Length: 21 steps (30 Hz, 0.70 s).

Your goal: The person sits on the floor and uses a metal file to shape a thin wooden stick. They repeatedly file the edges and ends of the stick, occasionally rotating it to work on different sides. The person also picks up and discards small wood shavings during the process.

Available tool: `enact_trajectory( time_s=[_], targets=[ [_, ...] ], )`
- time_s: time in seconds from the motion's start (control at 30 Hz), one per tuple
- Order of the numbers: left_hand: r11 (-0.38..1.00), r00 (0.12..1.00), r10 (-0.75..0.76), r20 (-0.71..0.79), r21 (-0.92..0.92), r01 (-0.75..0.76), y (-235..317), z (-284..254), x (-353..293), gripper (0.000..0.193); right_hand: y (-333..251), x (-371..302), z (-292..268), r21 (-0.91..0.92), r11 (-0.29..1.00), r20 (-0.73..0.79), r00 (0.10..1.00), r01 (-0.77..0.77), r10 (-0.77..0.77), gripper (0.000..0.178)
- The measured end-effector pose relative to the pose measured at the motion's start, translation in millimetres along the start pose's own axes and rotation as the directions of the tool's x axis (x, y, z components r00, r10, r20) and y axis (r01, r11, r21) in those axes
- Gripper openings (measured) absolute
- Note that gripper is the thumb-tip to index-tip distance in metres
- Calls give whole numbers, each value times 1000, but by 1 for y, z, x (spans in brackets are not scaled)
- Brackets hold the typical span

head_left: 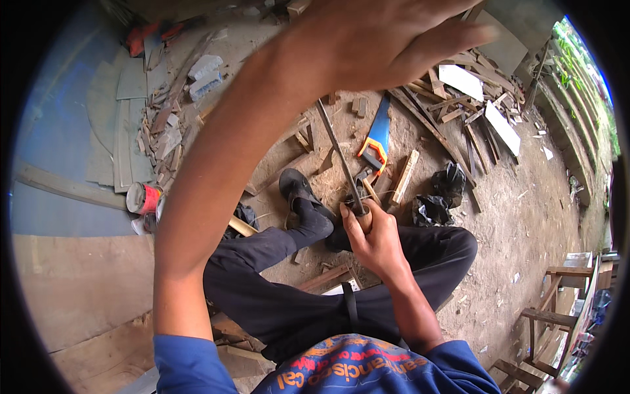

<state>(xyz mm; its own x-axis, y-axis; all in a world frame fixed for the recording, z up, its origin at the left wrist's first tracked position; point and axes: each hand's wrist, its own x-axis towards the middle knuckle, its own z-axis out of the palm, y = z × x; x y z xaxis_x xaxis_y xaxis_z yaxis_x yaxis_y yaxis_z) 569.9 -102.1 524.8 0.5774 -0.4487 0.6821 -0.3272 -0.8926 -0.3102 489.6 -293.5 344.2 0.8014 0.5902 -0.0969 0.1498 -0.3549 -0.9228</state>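
The slim metal rod is in front of you, its near end at a round wooden piece. It is probably stiff, moderately heavy, smooth; the wood seems the safest hold. Its long axis points forward, slightly left, passing behind your left forearm. Your right hand has its fingers clamped on the wooden piece; for the left hand, I cannot tell.

A long, thin, dark metal rod slants forward and slightly left from a short, round, brown wooden-looking cylinder gripped in the right hand; whether the rod enters it is unclear.
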Motion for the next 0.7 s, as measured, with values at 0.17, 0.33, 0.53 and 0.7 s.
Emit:
enact_trajectory(
  time_s=[0.17, 0.33, 0.53, 0.7],
  targets=[
    [984, 838, -153, 523, 160, 80, -35, 79, -79, 81, 3, 0, 8, 23, 999, 39, 998, 46, -47, 29],
    [964, 984, -117, 138, -222, 145, -39, 19, -22, 86, 6, 12, -2, -21, 994, 26, 994, 108, -108, 24],
    [997, 950, -59, 305, 68, 41, -47, 50, -72, 84, 4, 7, 11, 0, 995, 0, 995, 97, -97, 25],
    [960, 996, -33, -78, 274, 53, -52, 84, -109, 49, 16, 20, 10, -70, 993, 38, 995, 96, -93, 29]
  ],
)
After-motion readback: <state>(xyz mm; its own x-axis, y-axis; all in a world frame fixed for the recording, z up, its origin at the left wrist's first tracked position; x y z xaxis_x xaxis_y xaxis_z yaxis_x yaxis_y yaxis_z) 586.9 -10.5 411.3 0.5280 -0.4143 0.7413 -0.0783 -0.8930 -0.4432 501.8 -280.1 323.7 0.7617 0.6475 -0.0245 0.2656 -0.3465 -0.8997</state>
